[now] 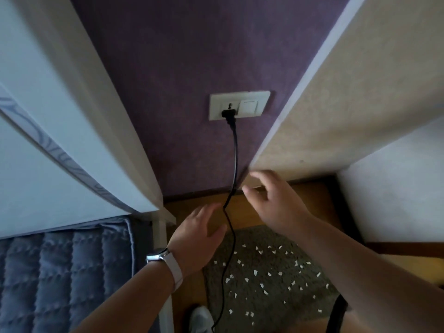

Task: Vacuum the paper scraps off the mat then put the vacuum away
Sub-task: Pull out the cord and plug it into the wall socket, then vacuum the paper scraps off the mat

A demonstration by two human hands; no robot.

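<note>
We are looking down at a corner of a room. Our left hand [200, 233], wearing a watch [157, 257] with a pale strap, is reaching forward in the lower middle of the frame. Its fingers are straight and loose and are holding nothing. The black cord [235, 150] is passing just beside its thumb, and we cannot tell if they are touching.

Our right hand [276, 201] is hovering a little higher, right of centre, with fingers spread and slightly bent, also holding nothing.

The cord is hanging from a black plug [227, 114] that is sitting in the white socket plate [252, 105] on the purple wall [180, 68] at the centre. It is running down over the wooden floor [242, 212] toward the bottom edge.

The grey-green mat [271, 241] is lying in the lower right, with many small white paper scraps [255, 272] scattered on it. A quilted blue cover [60, 272] is filling the lower left.
</note>
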